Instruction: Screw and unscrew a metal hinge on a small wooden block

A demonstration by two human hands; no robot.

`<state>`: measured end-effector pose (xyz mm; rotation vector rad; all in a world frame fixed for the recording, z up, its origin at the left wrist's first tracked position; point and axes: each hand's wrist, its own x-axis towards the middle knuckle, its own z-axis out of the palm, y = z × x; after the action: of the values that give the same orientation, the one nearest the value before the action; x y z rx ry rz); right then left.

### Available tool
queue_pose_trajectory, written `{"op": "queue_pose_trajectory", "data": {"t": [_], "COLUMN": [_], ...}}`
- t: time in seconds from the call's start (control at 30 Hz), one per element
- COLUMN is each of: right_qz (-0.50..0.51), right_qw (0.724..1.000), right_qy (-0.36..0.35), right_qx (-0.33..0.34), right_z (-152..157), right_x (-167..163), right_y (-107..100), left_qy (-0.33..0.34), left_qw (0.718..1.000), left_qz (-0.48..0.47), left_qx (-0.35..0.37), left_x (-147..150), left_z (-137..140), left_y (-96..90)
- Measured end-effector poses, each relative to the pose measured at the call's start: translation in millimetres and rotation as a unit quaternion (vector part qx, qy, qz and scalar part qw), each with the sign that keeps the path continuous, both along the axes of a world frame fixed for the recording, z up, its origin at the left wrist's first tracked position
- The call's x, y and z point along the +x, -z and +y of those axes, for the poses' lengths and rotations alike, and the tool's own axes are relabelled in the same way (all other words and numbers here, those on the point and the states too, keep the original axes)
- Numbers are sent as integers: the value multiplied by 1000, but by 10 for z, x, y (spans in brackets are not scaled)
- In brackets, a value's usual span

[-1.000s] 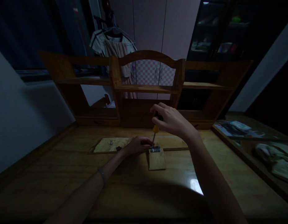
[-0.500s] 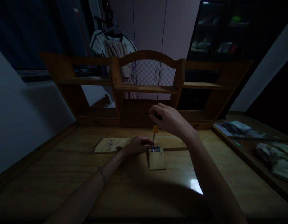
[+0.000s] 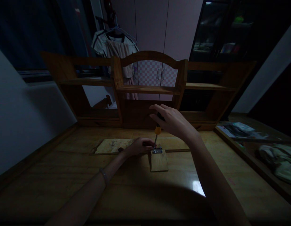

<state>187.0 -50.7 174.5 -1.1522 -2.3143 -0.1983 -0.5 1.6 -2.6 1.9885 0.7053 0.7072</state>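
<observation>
My right hand (image 3: pixel 170 121) is closed around the dark upper handle of a screwdriver (image 3: pixel 157 130). Its yellow collar shows below the fingers, and the index finger is raised slightly. The shaft slants down to a small metal hinge (image 3: pixel 157 151), where its tip meets the far edge. That hinge lies on a small square wooden block (image 3: pixel 159 161) and reaches to a long wooden board (image 3: pixel 175 143) behind it. My left hand (image 3: pixel 139 146) rests on the board, fingers curled and tips beside the screwdriver tip. What those fingertips pinch is too small to make out.
The wooden desk (image 3: pixel 107 194) carries a shelf unit (image 3: pixel 147 89) along its back. To the right is a lower surface with papers (image 3: pixel 241 128) and a pale cloth bundle (image 3: pixel 279 160). A wall (image 3: pixel 34 110) stands at left. The room is dim.
The fingers of my right hand have loosened and opened slightly on the screwdriver handle. My left hand, the hinge, block and board hold their places.
</observation>
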Motion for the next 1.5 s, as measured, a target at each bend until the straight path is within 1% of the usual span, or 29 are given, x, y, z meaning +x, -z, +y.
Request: {"op": "queue_pose_trajectory", "data": {"t": [0.27,0.47,0.7,1.03,1.17,1.3,1.5], "right_qz": [13,13,16,16,17,6,13], "right_qw": [1000,1000,1000,999,999,1000,999], "right_qy": [-15,-17,-18,-30,-26,-16,-26], "right_qx": [-2,-7,-8,-31,-22,-13,-20], "right_z": [14,10,0,-45,-43,-23,-22], "right_x": [4,12,8,28,11,-22,-27], "right_y": [17,18,18,-25,-22,-15,-4], "left_qy": [6,-3,2,0,-7,-6,3], "left_qw": [1000,1000,1000,999,999,1000,998], "left_qz": [-10,-1,-1,16,21,17,17], "left_qx": [-13,7,7,32,33,24,62], "left_x": [-1,3,1,-1,-2,-1,-2], "left_z": [-25,-14,-10,-14,-33,-27,-7], "left_y": [-20,-5,-14,-33,-63,-48,-18]}}
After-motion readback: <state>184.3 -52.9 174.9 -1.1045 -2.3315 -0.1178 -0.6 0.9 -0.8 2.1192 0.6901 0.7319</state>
